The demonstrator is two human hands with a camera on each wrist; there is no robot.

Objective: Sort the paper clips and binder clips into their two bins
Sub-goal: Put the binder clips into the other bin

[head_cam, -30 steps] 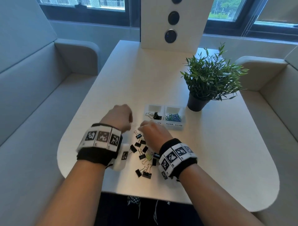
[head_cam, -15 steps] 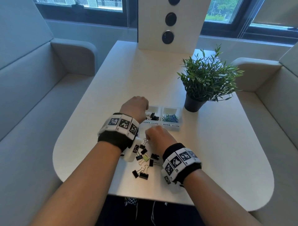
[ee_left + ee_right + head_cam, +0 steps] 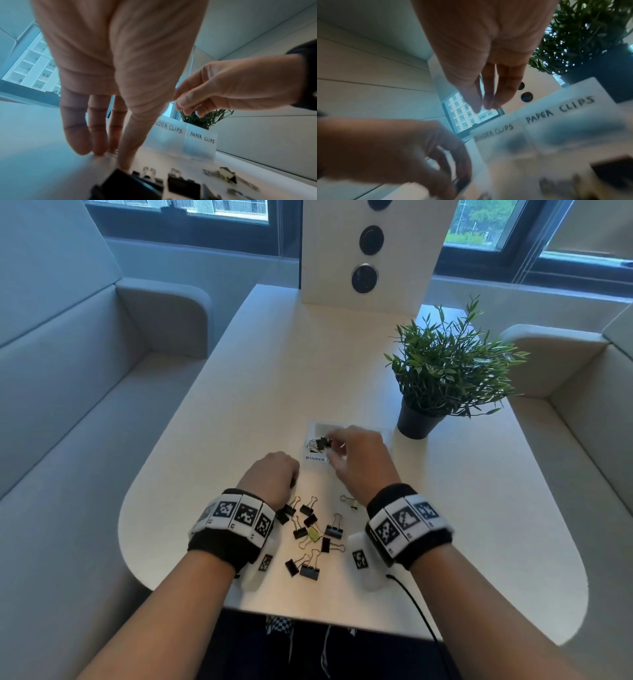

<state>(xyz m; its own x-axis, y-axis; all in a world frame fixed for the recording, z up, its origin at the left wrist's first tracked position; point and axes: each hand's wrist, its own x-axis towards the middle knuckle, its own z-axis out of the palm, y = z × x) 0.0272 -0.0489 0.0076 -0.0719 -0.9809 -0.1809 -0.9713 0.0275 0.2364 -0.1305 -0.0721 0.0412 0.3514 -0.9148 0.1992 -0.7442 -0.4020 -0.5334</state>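
Binder clips of black metal with silver wire handles (image 3: 310,537) lie scattered on the pale, round-cornered surface (image 3: 239,392) between the person's two forearms, one of them yellow-green (image 3: 313,533), and one more lies a little apart toward the right wrist (image 3: 349,501). Beyond this scatter stands a pair of small translucent white plastic bins joined side by side: the left one, hand-lettered "BINDER CLIPS" (image 3: 169,133), already holds a few black clips (image 3: 320,442), and the right one is lettered "PAPER CLIPS" (image 3: 200,143) (in the head view the right hand covers most of it). The right hand (image 3: 359,460) hangs over the bins, its fingertips (image 3: 488,104) drawn close together above the left bin; whether anything is pinched between them cannot be told, since the wrist view is blurred. The left hand (image 3: 270,477) is down at the near left of the bins, at the far edge of the scatter, its fingers (image 3: 75,135) reaching to the surface with the thumb beside a black clip (image 3: 123,185); a bit of silver wire shows at the fingertips, but whether the hand grips a clip cannot be told. A green leafy plant in a dark pot (image 3: 442,378) stands just right of the bins, and a white upright panel with round dark sockets (image 3: 371,251) rises at the far end of the surface, with grey upholstered benches (image 3: 68,392) on either side.
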